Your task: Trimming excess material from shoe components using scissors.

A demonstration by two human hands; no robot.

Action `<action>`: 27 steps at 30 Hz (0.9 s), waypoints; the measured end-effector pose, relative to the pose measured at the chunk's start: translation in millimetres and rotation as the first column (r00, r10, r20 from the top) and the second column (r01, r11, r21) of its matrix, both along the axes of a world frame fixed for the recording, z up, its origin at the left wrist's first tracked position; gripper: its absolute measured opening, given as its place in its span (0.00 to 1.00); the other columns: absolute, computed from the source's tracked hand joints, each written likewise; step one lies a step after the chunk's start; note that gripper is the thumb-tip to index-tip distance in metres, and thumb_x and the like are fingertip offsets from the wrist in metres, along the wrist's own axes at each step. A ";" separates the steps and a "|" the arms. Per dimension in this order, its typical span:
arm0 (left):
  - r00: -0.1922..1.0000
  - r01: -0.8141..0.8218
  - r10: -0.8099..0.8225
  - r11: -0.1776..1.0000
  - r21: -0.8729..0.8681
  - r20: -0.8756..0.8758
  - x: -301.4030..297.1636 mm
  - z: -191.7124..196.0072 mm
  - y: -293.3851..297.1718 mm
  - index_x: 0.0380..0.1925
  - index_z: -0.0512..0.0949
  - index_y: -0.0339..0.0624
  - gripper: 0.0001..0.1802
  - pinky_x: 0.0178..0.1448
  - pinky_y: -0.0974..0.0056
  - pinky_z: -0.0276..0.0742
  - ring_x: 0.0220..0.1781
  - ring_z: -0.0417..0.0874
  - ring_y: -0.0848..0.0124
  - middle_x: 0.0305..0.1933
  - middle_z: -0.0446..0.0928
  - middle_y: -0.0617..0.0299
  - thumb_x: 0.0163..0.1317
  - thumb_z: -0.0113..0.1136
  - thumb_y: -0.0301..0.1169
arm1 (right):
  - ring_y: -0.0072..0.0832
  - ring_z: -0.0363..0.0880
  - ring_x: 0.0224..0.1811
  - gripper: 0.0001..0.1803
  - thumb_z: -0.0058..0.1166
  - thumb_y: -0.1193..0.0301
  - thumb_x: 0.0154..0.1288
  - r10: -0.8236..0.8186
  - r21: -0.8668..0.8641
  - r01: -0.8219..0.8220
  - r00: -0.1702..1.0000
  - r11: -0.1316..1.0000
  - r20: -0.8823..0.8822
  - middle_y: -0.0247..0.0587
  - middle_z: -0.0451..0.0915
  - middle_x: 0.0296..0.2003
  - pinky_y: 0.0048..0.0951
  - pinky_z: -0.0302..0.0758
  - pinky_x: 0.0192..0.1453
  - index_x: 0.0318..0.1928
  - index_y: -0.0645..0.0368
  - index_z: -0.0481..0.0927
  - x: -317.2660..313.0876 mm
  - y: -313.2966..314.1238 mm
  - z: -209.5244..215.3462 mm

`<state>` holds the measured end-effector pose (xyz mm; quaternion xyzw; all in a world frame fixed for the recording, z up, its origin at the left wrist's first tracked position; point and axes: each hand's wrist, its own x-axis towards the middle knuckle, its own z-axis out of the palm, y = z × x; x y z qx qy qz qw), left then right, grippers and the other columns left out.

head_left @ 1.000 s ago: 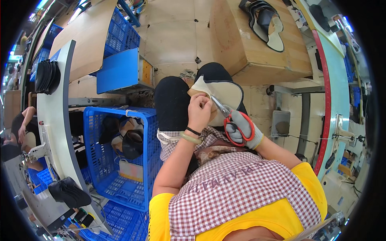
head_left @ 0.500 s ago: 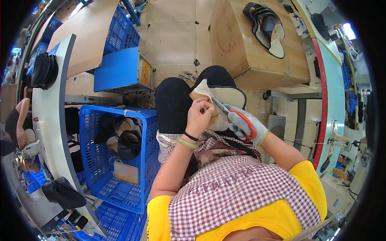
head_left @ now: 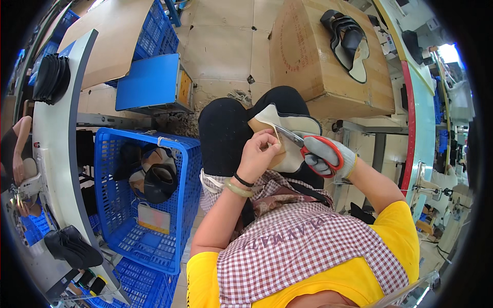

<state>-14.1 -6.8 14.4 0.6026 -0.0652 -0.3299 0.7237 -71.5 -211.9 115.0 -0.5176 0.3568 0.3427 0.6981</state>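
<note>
On my lap lies a shoe upper [head_left: 291, 160], its cream and tan lining turned up and a dark edge showing. My left hand [head_left: 259, 152] is closed in a pinch at a thin pale strip along the piece's inner edge. In my right hand [head_left: 324, 156], which wears a grey-and-white glove, is a pair of scissors [head_left: 336, 150] with red handles. The scissor blades point up and left over the upper, with their tips close to the pale strip. Whether the tips touch it I cannot tell.
To my left stands a blue plastic crate [head_left: 184, 205] holding black and tan pieces. A cardboard box [head_left: 303, 66] ahead on the right carries stacked uppers [head_left: 350, 43]. White bench [head_left: 77, 169] runs along the left, with black pieces [head_left: 52, 79] on it; another person's arm [head_left: 19, 146] is beyond.
The scissors and my right hand have shifted right, drawing the blade tips back a little. My left hand remains pinched at the upper's edge, and the upper has moved slightly right and nearer.
</note>
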 end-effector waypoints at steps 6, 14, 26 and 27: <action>0.999 0.047 -0.047 0.998 -0.049 0.008 1.9 5.8 3.2 0.29 0.78 0.35 0.05 0.51 0.70 0.71 0.49 0.75 0.73 0.57 0.70 0.50 0.54 0.62 0.25 | 0.13 0.64 0.13 0.23 0.51 0.45 0.64 0.086 -0.019 -0.087 0.995 0.996 -0.046 0.28 0.74 0.22 0.14 0.59 0.14 0.38 0.53 0.73 12.2 -6.3 -3.4; 0.985 0.164 -0.171 0.966 -0.200 -0.020 2.4 15.3 9.8 0.27 0.77 0.35 0.04 0.54 0.69 0.69 0.55 0.72 0.71 0.59 0.67 0.52 0.54 0.62 0.24 | 0.15 0.63 0.11 0.21 0.48 0.48 0.68 0.013 0.222 -0.008 1.000 0.975 -0.019 0.29 0.72 0.20 0.15 0.58 0.11 0.46 0.52 0.73 21.5 -6.0 -37.0; 0.975 -0.197 0.216 0.946 -0.257 0.047 6.6 28.6 21.0 0.30 0.69 0.39 0.05 0.48 0.69 0.69 0.41 0.74 0.76 0.42 0.77 0.57 0.64 0.52 0.26 | 0.13 0.61 0.12 0.20 0.49 0.48 0.67 -0.051 0.089 0.048 0.998 0.995 0.030 0.27 0.70 0.22 0.15 0.59 0.13 0.47 0.50 0.72 17.2 18.0 -41.9; 0.959 -0.258 0.275 0.947 -0.191 0.068 12.5 18.5 19.8 0.29 0.68 0.39 0.06 0.41 0.71 0.67 0.35 0.71 0.79 0.35 0.74 0.63 0.66 0.50 0.27 | 0.13 0.61 0.13 0.21 0.49 0.48 0.67 -0.029 0.066 0.026 0.999 0.998 0.046 0.27 0.70 0.22 0.15 0.59 0.13 0.47 0.49 0.71 17.0 17.9 -41.0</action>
